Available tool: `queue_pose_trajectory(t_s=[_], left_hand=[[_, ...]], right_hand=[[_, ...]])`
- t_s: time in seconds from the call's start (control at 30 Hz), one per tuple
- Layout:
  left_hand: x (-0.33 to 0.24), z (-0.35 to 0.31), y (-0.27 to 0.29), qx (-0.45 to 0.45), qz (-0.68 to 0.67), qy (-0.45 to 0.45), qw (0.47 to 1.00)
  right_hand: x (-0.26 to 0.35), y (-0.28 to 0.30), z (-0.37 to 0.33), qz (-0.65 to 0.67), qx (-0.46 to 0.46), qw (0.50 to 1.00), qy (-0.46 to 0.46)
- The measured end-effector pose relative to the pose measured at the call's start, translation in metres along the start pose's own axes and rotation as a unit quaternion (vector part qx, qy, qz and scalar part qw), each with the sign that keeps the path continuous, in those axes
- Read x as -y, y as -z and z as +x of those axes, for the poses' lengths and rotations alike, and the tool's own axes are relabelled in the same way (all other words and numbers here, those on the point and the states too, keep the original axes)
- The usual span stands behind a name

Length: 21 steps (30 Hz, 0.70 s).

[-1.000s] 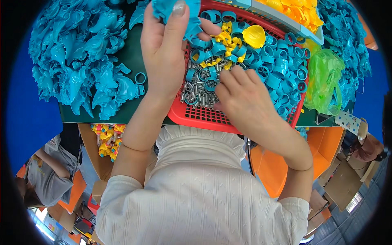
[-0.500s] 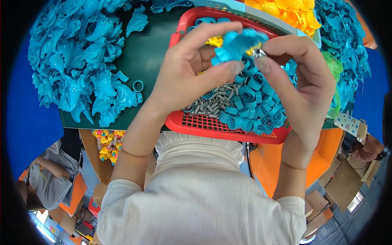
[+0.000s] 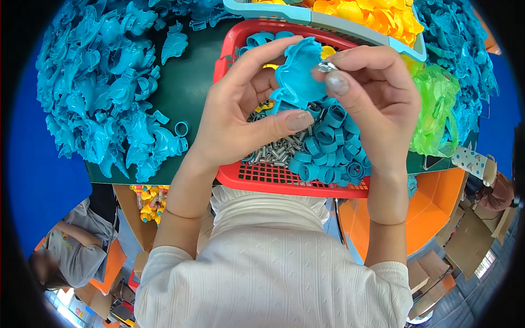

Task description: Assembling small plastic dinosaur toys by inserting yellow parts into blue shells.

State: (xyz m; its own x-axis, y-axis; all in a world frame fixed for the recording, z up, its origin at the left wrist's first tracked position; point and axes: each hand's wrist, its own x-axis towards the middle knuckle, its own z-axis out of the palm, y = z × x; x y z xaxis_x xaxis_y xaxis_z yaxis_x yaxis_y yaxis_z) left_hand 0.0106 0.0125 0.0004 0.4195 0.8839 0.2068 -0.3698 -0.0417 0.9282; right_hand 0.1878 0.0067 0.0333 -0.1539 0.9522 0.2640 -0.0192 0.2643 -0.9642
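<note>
My left hand [image 3: 240,115] holds a blue plastic toy shell [image 3: 298,74] above the red basket [image 3: 284,177]. My right hand [image 3: 372,93] pinches a small silver metal part [image 3: 327,66] at the shell's upper right edge. Below the hands the basket holds blue plastic rings [image 3: 331,150] on the right and small silver metal pins [image 3: 273,150] in the middle. A few yellow pieces show behind the shell, mostly hidden.
A large heap of blue toy shells [image 3: 109,93] covers the green table [image 3: 191,93] at left. A light blue tray of yellow parts [image 3: 372,13] stands behind, a green plastic bag [image 3: 437,109] and more blue shells at right. Another person [image 3: 71,257] sits at lower left.
My left hand lifted a blue shell from the pile into the air above the basket. My right hand left the basket with a metal part and met the shell.
</note>
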Motion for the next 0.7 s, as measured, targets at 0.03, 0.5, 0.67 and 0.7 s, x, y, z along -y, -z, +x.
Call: queue_pose_trajectory(t_s=[0.03, 0.5, 0.67, 0.7], left_hand=[[-0.0030, 0.0002, 0.0005, -0.008, -0.020, 0.016, 1.000], [-0.0049, -0.0038, 0.0063, 0.000, -0.004, 0.057, 0.998], [-0.0043, -0.0050, 0.0084, -0.013, -0.033, 0.070, 0.997], [-0.0064, -0.0045, 0.0082, -0.012, -0.033, 0.070, 0.997]], right_hand=[[0.0016, 0.0023, 0.0008, 0.005, -0.020, 1.000, 0.013], [-0.0062, 0.0081, -0.0018, -0.159, -0.033, 0.983, 0.084], [-0.0064, 0.0096, -0.0006, -0.224, -0.012, 0.968, 0.111], [-0.0061, 0.0092, -0.0005, -0.224, -0.013, 0.968, 0.111]])
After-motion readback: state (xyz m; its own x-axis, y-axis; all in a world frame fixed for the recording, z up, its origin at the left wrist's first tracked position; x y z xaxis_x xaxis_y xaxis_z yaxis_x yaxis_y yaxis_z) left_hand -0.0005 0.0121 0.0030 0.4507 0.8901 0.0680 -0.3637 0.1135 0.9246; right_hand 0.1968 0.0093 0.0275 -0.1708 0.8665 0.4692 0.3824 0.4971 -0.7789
